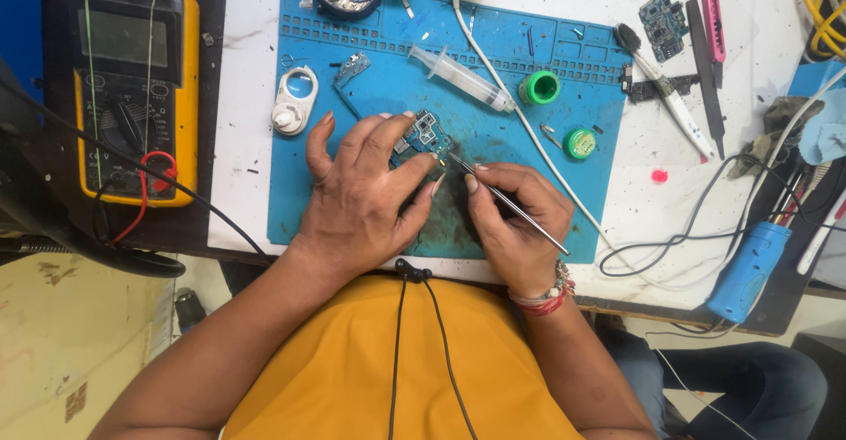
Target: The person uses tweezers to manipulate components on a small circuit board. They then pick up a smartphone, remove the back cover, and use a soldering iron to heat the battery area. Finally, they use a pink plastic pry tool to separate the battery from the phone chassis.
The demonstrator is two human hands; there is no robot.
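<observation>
My left hand [366,197] presses down on a small teal circuit board [425,136] lying on the blue work mat [291,184], fingers pinning its edges. My right hand [511,220] pinches a pair of thin metal tweezers [511,206]. The tweezer tips touch the board's right edge. Part of the board is hidden under my left fingers.
On the mat lie a clear syringe [460,78], a green cap [539,88], a small green pot [580,143] and a white round part [293,100]. A yellow multimeter [132,78] stands at left. A blue-handled tool [749,268], cables, another board [663,22] and a pink knife [710,8] crowd the right.
</observation>
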